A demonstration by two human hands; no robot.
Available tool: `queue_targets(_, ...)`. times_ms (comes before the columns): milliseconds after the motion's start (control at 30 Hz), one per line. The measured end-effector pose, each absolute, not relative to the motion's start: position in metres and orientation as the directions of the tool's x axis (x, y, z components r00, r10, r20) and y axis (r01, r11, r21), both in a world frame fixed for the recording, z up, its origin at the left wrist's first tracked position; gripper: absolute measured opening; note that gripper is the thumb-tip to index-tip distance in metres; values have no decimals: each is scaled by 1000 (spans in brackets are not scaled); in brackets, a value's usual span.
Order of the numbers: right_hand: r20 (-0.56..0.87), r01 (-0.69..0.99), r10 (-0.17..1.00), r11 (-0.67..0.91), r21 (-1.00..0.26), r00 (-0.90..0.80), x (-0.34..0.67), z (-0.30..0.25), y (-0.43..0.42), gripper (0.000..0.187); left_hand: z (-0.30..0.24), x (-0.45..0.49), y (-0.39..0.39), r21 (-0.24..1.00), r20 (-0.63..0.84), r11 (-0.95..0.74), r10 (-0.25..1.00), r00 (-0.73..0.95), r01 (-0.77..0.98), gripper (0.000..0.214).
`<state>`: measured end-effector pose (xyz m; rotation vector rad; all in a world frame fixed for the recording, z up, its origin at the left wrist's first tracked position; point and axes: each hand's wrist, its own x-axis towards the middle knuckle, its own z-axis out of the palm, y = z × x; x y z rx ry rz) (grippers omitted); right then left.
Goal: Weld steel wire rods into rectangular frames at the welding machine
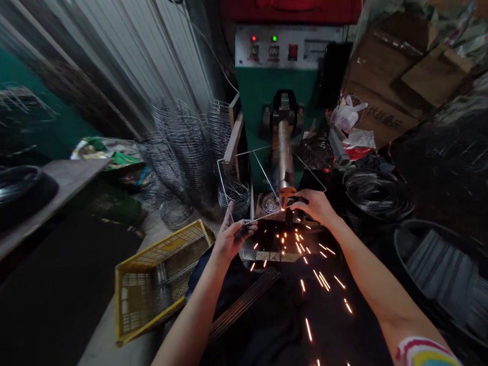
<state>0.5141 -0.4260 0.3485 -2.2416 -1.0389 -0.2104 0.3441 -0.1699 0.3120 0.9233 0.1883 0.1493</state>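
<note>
A thin metal wire frame (224, 190) sits at the welding machine (251, 122), its wires crossing behind and beside the copper-coloured electrode arm (285, 157). My left hand (233, 234) is closed on the frame's near left corner, where a small dark piece shows at the fingers. Beside the electrode tip, my right hand (314, 206) is closed at the wire, though its fingertips are partly hidden. A glowing spot shows under the tip, and orange sparks fly from there down over my dark-clothed lap. Several thin straight rods (246, 302) lie across the lap.
A yellow plastic crate (163, 284) with some wires stands at the left. Behind it rise stacks of round wire pieces (186, 147). At the right are coiled wire (375, 195), a dark tub (442, 274) and cardboard boxes (396, 76). A bench (72, 183) juts in from the left.
</note>
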Motion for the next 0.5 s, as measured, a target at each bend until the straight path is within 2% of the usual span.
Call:
queue_targets(200, 350, 717, 636, -518, -466, 687, 502, 354, -430, 33, 311, 345, -170, 797, -124, 604, 195, 973, -20, 101)
queue_targets(367, 317, 739, 670, -572, -355, 671, 437, 356, -456, 36, 304, 284, -182, 771, -155, 637, 153, 976, 22, 103)
queue_targets(433, 318, 725, 651, -611, -318, 689, 405, 350, -476, 38, 297, 245, -193, 761, -191, 648, 167, 967, 39, 102)
queue_targets(500, 359, 684, 586, -662, -306, 727, 377, 340, -498, 39, 290, 206, -204, 745, -237, 664, 167, 957, 68, 102)
